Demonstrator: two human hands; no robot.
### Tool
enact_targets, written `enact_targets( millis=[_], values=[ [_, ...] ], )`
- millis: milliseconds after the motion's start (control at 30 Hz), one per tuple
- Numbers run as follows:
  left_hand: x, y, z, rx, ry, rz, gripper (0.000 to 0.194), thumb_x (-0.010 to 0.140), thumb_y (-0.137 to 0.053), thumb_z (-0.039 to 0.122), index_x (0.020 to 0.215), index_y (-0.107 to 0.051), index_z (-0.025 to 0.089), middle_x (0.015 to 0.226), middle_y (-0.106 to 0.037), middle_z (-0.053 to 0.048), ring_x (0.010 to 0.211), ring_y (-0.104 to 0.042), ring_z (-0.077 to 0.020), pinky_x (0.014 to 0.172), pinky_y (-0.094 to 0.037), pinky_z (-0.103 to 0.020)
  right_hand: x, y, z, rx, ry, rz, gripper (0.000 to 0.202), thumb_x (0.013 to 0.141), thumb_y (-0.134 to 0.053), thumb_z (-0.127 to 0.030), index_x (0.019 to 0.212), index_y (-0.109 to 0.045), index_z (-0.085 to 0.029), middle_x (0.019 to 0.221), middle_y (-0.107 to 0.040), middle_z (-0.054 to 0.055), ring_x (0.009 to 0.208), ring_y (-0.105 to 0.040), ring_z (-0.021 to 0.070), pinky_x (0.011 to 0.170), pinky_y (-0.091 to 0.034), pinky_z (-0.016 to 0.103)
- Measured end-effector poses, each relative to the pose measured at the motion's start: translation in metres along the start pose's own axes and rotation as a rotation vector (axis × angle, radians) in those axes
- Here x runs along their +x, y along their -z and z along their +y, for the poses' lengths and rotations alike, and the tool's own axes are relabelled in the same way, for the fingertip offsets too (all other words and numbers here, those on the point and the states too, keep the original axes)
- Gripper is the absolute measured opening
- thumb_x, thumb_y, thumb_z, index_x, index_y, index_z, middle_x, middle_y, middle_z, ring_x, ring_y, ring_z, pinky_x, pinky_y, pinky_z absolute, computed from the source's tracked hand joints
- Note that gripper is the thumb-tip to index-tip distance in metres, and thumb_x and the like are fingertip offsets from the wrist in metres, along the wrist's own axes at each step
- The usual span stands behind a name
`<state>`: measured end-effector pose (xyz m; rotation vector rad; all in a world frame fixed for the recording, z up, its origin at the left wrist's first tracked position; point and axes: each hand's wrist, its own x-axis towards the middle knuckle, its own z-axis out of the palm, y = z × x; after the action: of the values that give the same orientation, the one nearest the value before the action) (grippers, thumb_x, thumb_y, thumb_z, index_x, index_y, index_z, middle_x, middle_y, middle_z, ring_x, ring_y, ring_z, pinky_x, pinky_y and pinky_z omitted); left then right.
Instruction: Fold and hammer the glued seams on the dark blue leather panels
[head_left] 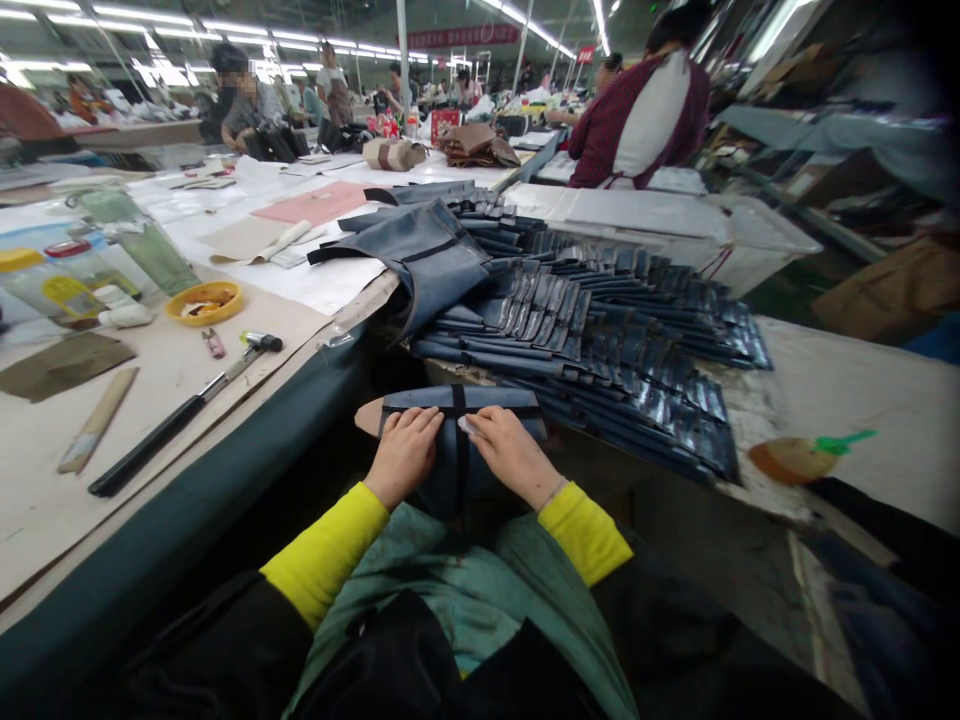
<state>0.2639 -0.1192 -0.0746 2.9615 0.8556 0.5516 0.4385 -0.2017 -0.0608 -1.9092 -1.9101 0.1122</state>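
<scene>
Blue piece: dk blue flat leather-like pc (412, 398), ctr of frame, at the near edge of the stack, above the wearer's lap; blk strip (463, 455) runs down its mid, brown tip (368, 417) at its L end.
L hand: L hand (406, 455) on blue piece, L of blk strip; fingers close tog., laid over the upper part; thumb hidden, can't tell if clamped.
R hand: R hand (517, 455) just R of blk strip, thumb + fingers closed on sm. white bit (466, 425), against blue piece.
Stack: many dk blue folded pcs (637, 370), overlapping in rows, ctr to R of frame.
Desk, L of frame: desk (45, 500) w/ blk-handled hammer (157, 438) lying diag.; wooden stick (99, 420) to its L; sm. pink tool (214, 344) & yellow dish (181, 312) above.
Lower R: squeeze btl (791, 461), amber contents, green nozzle, on its side.
Upper R: person (690, 110), maroon sleeve, back partly turned.
</scene>
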Motion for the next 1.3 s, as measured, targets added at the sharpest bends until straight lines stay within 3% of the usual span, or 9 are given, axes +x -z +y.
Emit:
enact_targets(
  millis=[133, 433, 833, 1133, 1300],
  values=[
    [0.0, 0.001, -0.002, 0.0, -0.007, 0.003, 0.036, 0.088, -0.043, 0.019, 0.123, -0.051, 0.018, 0.127, -0.055, -0.008, 0.113, -0.048, -0.022, 0.092, -0.037, -0.04, 0.013, -0.012, -0.014, -0.028, 0.009, 0.031, 0.027, 0.089, -0.046, -0.016, 0.113, -0.059, -0.013, 0.101, -0.056, 0.01, 0.094, -0.047, 0.0208, 0.087, -0.043, 0.033],
    [-0.011, 0.002, -0.023, 0.017, 0.045, 0.001, 0.037, 0.089, -0.041, 0.019, 0.124, -0.05, 0.019, 0.126, -0.055, -0.007, 0.113, -0.048, -0.0224, 0.093, -0.035, -0.04, 0.029, -0.029, -0.042, -0.184, 0.002, -0.055, 0.031, 0.093, -0.035, -0.016, 0.117, -0.055, -0.014, 0.101, -0.054, 0.012, 0.094, -0.045, 0.0222, 0.076, -0.045, 0.031],
    [-0.029, 0.013, -0.053, 0.025, 0.143, 0.006, 0.034, 0.089, -0.041, 0.021, 0.121, -0.052, 0.02, 0.124, -0.057, -0.007, 0.113, -0.049, -0.0222, 0.092, -0.035, -0.041, 0.055, -0.052, -0.066, -0.046, 0.061, -0.048, 0.028, 0.094, -0.035, -0.018, 0.111, -0.058, -0.015, 0.099, -0.053, 0.01, 0.093, -0.044, 0.0202, 0.083, -0.043, 0.031],
    [-0.043, 0.007, -0.074, -0.03, 0.268, 0.041, 0.026, 0.089, -0.045, 0.031, 0.108, -0.058, 0.019, 0.112, -0.062, -0.008, 0.106, -0.052, -0.024, 0.089, -0.04, -0.04, 0.074, -0.062, -0.086, -0.036, 0.122, -0.12, 0.03, 0.091, -0.038, -0.016, 0.116, -0.055, -0.016, 0.103, -0.053, 0.011, 0.097, -0.044, 0.0221, 0.076, -0.046, 0.032],
    [-0.037, 0.005, -0.066, -0.129, 0.283, 0.049, 0.039, 0.089, -0.042, 0.026, 0.127, -0.044, 0.019, 0.129, -0.051, -0.01, 0.117, -0.047, -0.0211, 0.092, -0.04, -0.037, 0.073, -0.057, -0.082, 0.01, 0.119, -0.129, 0.028, 0.09, -0.038, -0.013, 0.112, -0.056, -0.016, 0.103, -0.053, 0.009, 0.096, -0.044, 0.0202, 0.081, -0.045, 0.031]
  ],
)
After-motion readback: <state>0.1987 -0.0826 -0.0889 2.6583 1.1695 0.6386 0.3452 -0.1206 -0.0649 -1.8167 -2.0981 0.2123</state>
